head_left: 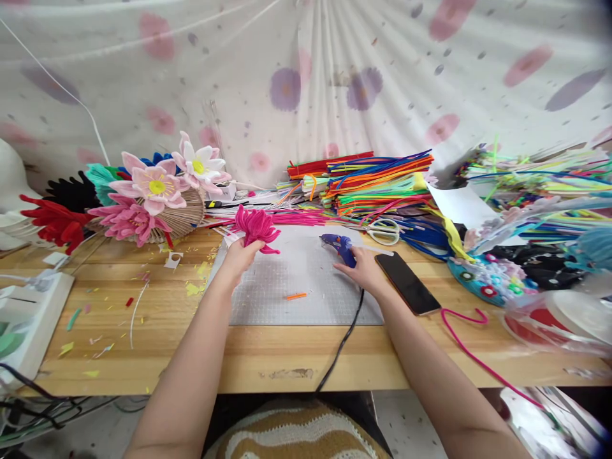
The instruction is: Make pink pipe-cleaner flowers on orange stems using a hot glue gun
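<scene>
A magenta flower of fuzzy pipe cleaners [257, 227] is pinched in my left hand [245, 258], its petals pointing up above the left side of the grey cutting mat [287, 268]. On the mat's right side is a blue hot glue gun [338, 243], nozzle to the left. My right hand [364, 271] is around its handle, the thumb on the near side and the other fingers partly hidden. A black cord [345, 344] runs from the gun toward the table's front edge. Between my hands, a short orange piece [296, 296] lies on the mat.
White-handled scissors [384, 231] and a black phone [407, 284] lie right of the mat. Behind stand bundles of coloured pipe cleaners [382, 185]. Finished fuzzy flowers [157, 185] crowd the left, near a white power strip [41, 319]. Scraps litter the wooden table [182, 344].
</scene>
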`<state>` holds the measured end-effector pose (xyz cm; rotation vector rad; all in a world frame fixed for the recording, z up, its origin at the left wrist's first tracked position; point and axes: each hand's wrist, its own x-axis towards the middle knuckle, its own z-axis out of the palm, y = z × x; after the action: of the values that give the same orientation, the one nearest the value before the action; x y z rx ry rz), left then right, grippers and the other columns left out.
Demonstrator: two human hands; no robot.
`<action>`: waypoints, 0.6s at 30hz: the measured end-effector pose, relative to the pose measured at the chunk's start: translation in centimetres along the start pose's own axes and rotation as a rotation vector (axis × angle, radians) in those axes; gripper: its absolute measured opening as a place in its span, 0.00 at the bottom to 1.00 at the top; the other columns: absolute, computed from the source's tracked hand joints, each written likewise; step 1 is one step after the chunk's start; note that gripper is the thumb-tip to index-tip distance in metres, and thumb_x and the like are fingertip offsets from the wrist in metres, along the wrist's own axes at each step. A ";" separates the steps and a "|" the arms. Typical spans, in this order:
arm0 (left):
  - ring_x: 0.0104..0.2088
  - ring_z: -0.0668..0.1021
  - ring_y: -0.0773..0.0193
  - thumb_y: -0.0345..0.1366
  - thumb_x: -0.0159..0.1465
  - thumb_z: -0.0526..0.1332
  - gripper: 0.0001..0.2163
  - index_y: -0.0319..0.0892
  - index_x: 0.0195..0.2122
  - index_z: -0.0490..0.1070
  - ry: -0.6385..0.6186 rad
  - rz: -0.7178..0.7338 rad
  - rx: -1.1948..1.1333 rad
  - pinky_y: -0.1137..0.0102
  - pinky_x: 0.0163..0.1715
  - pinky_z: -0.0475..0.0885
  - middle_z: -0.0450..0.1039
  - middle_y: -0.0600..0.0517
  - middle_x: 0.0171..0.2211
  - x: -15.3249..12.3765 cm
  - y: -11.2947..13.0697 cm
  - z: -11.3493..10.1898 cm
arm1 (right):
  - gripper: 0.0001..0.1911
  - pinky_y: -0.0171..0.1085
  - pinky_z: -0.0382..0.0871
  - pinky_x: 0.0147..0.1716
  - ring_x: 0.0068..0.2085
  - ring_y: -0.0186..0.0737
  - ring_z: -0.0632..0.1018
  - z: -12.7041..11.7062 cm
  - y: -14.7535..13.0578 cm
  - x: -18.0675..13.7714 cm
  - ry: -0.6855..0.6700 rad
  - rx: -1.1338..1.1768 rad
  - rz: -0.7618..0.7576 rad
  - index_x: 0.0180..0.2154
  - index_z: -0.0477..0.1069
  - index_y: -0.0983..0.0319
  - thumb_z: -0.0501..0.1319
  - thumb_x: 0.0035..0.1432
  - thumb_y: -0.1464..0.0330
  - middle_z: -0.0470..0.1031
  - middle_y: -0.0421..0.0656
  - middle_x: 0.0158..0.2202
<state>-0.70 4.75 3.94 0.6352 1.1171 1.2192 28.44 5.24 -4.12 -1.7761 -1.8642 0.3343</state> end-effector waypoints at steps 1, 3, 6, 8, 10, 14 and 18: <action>0.08 0.51 0.80 0.24 0.48 0.64 0.12 0.39 0.17 0.59 0.009 0.022 0.070 0.78 0.11 0.34 0.50 0.61 0.08 0.0 0.0 -0.1 | 0.22 0.41 0.63 0.37 0.39 0.47 0.71 0.5 -0.3 0.3 -0.024 0.034 0.028 0.36 0.68 0.63 0.60 0.45 0.53 0.72 0.50 0.37; 0.08 0.51 0.80 0.26 0.48 0.64 0.11 0.39 0.18 0.60 0.014 0.072 0.194 0.78 0.10 0.35 0.50 0.61 0.08 0.0 -0.2 -0.3 | 0.20 0.40 0.63 0.33 0.35 0.44 0.71 0.9 -0.8 0.6 -0.045 0.142 0.120 0.35 0.69 0.63 0.56 0.49 0.53 0.72 0.48 0.33; 0.09 0.51 0.79 0.28 0.49 0.64 0.10 0.40 0.19 0.60 -0.005 0.102 0.276 0.78 0.10 0.37 0.49 0.62 0.09 0.2 -0.4 -0.5 | 0.22 0.36 0.62 0.27 0.29 0.38 0.70 0.1 -1.8 0.4 -0.035 0.470 0.165 0.38 0.69 0.63 0.55 0.50 0.52 0.72 0.45 0.31; 0.09 0.51 0.79 0.30 0.49 0.63 0.10 0.41 0.21 0.60 -0.008 0.110 0.325 0.78 0.10 0.39 0.48 0.62 0.09 0.4 -0.6 -0.6 | 0.23 0.34 0.60 0.24 0.26 0.34 0.68 -1.0 -3.0 0.0 -0.078 0.717 0.090 0.38 0.69 0.63 0.56 0.50 0.51 0.70 0.43 0.29; 0.09 0.51 0.78 0.32 0.49 0.63 0.10 0.41 0.21 0.60 -0.004 0.118 0.379 0.78 0.11 0.40 0.48 0.62 0.10 0.5 -0.7 -0.5 | 0.21 0.33 0.57 0.22 0.24 0.32 0.65 -2.2 -4.7 -0.2 -0.169 0.832 -0.004 0.34 0.70 0.64 0.56 0.51 0.52 0.66 0.40 0.23; 0.10 0.52 0.78 0.34 0.48 0.63 0.10 0.42 0.23 0.60 0.020 0.104 0.492 0.78 0.11 0.41 0.49 0.62 0.11 0.3 -0.5 -0.1 | 0.21 0.32 0.56 0.21 0.22 0.30 0.63 -3.1 -8.2 0.0 -0.301 0.768 -0.062 0.30 0.70 0.64 0.59 0.48 0.51 0.63 0.38 0.20; 0.10 0.52 0.77 0.36 0.48 0.63 0.10 0.42 0.25 0.59 0.008 0.101 0.538 0.77 0.12 0.42 0.48 0.63 0.11 -0.1 -0.3 0.2 | 0.21 0.33 0.60 0.24 0.23 0.31 0.65 -1.8 -10.0 0.5 -0.251 0.685 -0.097 0.31 0.70 0.63 0.60 0.46 0.51 0.67 0.39 0.23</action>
<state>-0.44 4.61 3.81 1.1032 1.4474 1.0028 20.96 4.41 2.79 -1.2094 -1.6953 1.0540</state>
